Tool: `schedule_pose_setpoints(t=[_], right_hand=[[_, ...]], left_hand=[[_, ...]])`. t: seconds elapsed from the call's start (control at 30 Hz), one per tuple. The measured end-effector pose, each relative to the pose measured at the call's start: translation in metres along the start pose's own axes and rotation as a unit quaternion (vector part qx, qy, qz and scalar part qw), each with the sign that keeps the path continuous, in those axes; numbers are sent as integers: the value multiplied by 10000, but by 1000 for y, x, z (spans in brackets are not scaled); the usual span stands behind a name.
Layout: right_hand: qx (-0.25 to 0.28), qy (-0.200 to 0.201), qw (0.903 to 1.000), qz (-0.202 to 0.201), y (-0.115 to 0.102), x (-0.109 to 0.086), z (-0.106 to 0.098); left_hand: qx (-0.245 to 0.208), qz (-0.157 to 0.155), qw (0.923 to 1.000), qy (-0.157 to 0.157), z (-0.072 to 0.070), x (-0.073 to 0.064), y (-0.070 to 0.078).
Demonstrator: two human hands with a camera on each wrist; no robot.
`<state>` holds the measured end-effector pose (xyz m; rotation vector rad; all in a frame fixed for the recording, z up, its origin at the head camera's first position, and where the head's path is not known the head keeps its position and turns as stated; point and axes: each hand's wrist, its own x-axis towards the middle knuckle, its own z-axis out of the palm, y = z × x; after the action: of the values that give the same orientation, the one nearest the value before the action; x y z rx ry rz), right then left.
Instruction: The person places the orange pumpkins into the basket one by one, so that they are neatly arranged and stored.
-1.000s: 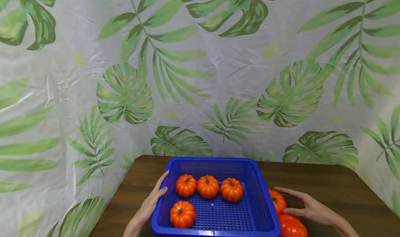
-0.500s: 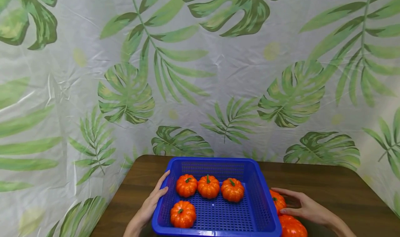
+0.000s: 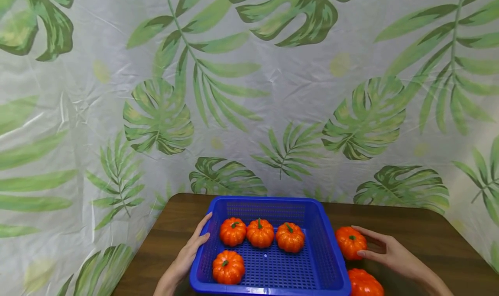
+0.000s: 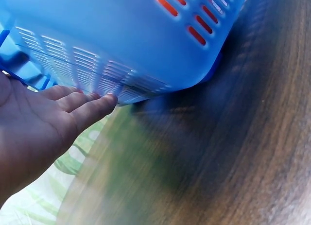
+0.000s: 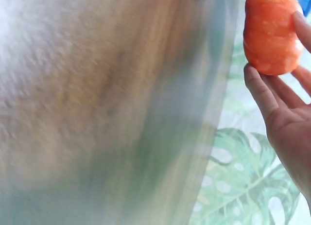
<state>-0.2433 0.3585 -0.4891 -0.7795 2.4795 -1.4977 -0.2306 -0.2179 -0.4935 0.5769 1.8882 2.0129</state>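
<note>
A blue plastic basket (image 3: 269,289) stands on the table with several small orange pumpkins inside, one of them a pumpkin (image 3: 228,267) at its near left. My left hand (image 3: 188,253) rests against the outside of the basket's left wall. Its fingers lie nearly straight along the slotted side in the left wrist view. Right of the basket, my right hand (image 3: 393,256) holds an orange pumpkin (image 3: 351,242) between thumb and fingers. The right wrist view has this held pumpkin (image 5: 272,38) at its upper right. Another, redder pumpkin (image 3: 365,283) sits nearer me beside the basket's right wall.
The dark wooden table (image 3: 413,231) reaches back to a leaf-patterned curtain (image 3: 273,92). Three more pumpkins line the basket's far half, among them a pumpkin (image 3: 290,237) at the right. The basket's front rim lies near the bottom of the head view.
My right hand has taken hold of the pumpkin beside the basket and lifted it up and slightly right, apart from the redder one. My left hand and the basket have stayed put.
</note>
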Motion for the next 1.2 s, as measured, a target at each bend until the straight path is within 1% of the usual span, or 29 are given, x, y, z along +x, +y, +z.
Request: schedule_pose_setpoints(t=[0.13, 0.33, 0.4, 0.53, 0.63, 0.7, 0.77, 0.83, 0.9, 1.0, 1.2], right_hand=[[-191, 256, 9995, 55, -3, 3, -5], [-512, 542, 9972, -70, -7, 10, -12], [-677, 646, 9956, -78, -10, 12, -16], [-1224, 926, 9880, -153, -22, 18, -22], [-1302, 1001, 9861, -245, -32, 25, -24], [-1282, 991, 9864, -261, -38, 30, -26], [-1294, 967, 9867, -203, -44, 36, -27], [-1421, 971, 9850, -123, -52, 41, -28], [-1413, 899, 9859, -58, -59, 47, -27], [-1284, 721, 9891, -57, -67, 57, -26], [-847, 274, 9957, -257, -80, 75, -15]], left_hand=[[-31, -66, 10000, 44, 0, 0, 0], [-35, -73, 10000, 25, 0, -1, 0], [-45, -62, 10000, 12, 0, 0, 0], [-51, -59, 10000, 3, 0, 1, -1], [-57, -74, 10000, 11, 0, 1, 0], [-63, -75, 10000, 7, -1, 1, -1], [-68, -76, 9999, 9, -1, 1, -1], [-79, -67, 9999, -3, -1, 1, -1], [-91, -57, 9999, -12, -1, 1, -2], [-102, -44, 9999, -21, -1, 1, -2], [-94, -41, 9999, 10, 0, 1, -3]])
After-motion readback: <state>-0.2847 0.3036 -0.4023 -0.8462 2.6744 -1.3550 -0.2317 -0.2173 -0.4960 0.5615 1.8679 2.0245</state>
